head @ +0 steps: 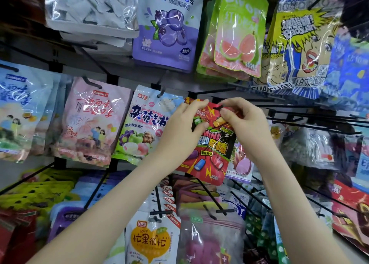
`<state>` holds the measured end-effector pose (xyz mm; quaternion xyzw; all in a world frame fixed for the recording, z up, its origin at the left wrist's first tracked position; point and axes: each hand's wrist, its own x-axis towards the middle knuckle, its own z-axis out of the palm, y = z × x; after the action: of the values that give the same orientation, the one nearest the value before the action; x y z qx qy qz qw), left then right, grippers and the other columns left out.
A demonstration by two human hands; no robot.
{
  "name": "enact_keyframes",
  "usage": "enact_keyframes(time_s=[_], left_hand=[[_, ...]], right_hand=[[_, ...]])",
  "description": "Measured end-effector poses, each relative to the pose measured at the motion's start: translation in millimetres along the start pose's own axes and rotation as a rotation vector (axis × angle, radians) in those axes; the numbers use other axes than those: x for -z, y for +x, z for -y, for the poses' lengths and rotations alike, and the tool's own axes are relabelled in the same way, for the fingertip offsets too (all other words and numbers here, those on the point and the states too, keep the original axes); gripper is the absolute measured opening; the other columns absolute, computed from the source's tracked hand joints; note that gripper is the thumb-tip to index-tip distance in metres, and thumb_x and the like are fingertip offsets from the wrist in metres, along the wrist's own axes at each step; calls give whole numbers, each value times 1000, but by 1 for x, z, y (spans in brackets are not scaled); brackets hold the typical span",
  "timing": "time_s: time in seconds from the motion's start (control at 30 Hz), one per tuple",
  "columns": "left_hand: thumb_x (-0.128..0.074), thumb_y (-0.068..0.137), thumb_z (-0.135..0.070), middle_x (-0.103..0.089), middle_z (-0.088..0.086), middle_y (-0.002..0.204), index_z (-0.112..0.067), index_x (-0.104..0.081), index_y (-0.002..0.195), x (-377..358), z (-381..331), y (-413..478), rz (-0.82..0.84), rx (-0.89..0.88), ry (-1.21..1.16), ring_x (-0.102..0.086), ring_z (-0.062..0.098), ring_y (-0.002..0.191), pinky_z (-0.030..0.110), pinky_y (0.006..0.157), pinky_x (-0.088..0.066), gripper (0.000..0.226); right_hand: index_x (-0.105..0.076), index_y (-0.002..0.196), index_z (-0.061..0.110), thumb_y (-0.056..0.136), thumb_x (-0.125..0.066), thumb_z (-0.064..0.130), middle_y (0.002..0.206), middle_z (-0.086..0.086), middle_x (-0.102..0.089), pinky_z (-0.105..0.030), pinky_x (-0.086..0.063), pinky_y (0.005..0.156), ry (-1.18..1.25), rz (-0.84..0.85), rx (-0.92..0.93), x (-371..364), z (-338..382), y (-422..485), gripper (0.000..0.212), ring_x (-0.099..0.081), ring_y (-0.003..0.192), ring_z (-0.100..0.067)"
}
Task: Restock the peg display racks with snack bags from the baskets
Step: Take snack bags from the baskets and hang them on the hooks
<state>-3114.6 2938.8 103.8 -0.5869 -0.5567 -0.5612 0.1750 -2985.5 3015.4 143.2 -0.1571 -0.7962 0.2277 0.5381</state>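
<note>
red snack bag (211,143) hung upright, long axis vertical, top edge up at the black peg (217,107), bottom leaning slightly right. left hand (183,127) pinched the bag's upper left corner, fingers closed on it; right hand (242,123) pinched the top right the same way. white fruit bag (145,123) sat just beside on the left, bare pegs (311,121) to the right.

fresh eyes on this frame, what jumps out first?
Dead centre, the left hand and right hand pinch the top of a red snack bag in front of the rack. Above it hang a purple blueberry bag and a green guava bag; bare black pegs jut out at right.
</note>
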Motion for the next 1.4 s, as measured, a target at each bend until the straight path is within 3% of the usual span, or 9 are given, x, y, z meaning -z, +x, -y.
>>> enact_keyframes(time_s=[0.07, 0.13, 0.23, 0.33, 0.5, 0.73, 0.97, 1.13, 1.4], left_hand=[[-53, 97, -25, -49, -2, 111, -25, -45, 141, -5, 2, -2, -34, -35, 180, -47, 12, 101, 18, 82, -32, 45], [-46, 94, -29, -57, 10, 106, -15, -51, 136, -12, 5, -5, -117, -121, 484, -54, 25, 96, 32, 79, -42, 45], [-40, 90, -41, -50, 22, 134, -10, -52, 135, -18, 10, -9, -109, -119, 692, -48, 35, 117, 46, 94, -40, 56], [-38, 90, -42, -31, 18, 153, -9, -50, 136, -16, 17, -10, -33, -215, 787, -28, 32, 141, 52, 111, -19, 58], [-30, 90, -38, -52, 13, 140, -7, -57, 132, -23, 29, -5, 144, -210, 970, -49, 25, 131, 60, 109, -23, 58], [-33, 90, -40, -43, 15, 146, -10, -46, 141, -30, 28, -21, 116, -206, 891, -38, 28, 138, 55, 112, -8, 60], [-47, 91, -29, -51, 17, 138, -7, -54, 131, -31, -21, -106, -83, -156, 688, -47, 32, 127, 48, 110, -25, 46], [-47, 91, -25, -59, 16, 127, -2, -58, 125, -54, -54, -247, 48, 38, 648, -57, 31, 113, 43, 96, -47, 43], [-34, 83, -32, -65, 11, 106, -8, -62, 110, -125, -96, -520, 553, 724, 591, -65, 29, 89, 33, 73, -50, 46]], right_hand=[[-59, 93, 15, 89, -59, 2, 83, 5, -60, -6, -40, 68, -103, -69, 82, -9, -7, 4, 14, -56, 72, 7], [-58, 91, 14, 86, -61, 1, 95, -3, -52, -16, -37, 78, -251, -180, 181, -21, -17, 7, 13, -48, 85, -2], [-66, 98, 10, 86, -61, 13, 103, -10, -54, -30, -28, 78, -459, -346, 284, -35, -31, 4, 14, -44, 97, -24], [-64, 109, 7, 91, -41, 33, 115, -10, -60, -40, -37, 89, -501, -155, 294, -42, -47, 0, 39, -50, 106, -30], [-49, 133, -1, 95, -29, 30, 139, -19, -48, -51, -39, 104, -670, 111, 314, -44, -70, 1, 54, -42, 131, -36], [-31, 148, 9, 94, -36, 29, 155, -13, -27, -45, -21, 117, -625, 74, 339, -31, -82, -33, 57, -19, 145, -26], [-47, 136, 2, 90, -50, 13, 135, -14, -51, -35, -32, 108, -409, 58, 383, 0, -64, -122, 47, -43, 127, -25], [-55, 128, 0, 92, -49, 9, 120, -11, -58, -30, -38, 102, -197, 292, 427, 18, -77, -230, 37, -49, 116, -23], [-57, 124, 3, 85, -57, 9, 112, -13, -64, -30, -37, 92, -58, 952, 149, 53, -183, -485, 40, -51, 106, -24]])
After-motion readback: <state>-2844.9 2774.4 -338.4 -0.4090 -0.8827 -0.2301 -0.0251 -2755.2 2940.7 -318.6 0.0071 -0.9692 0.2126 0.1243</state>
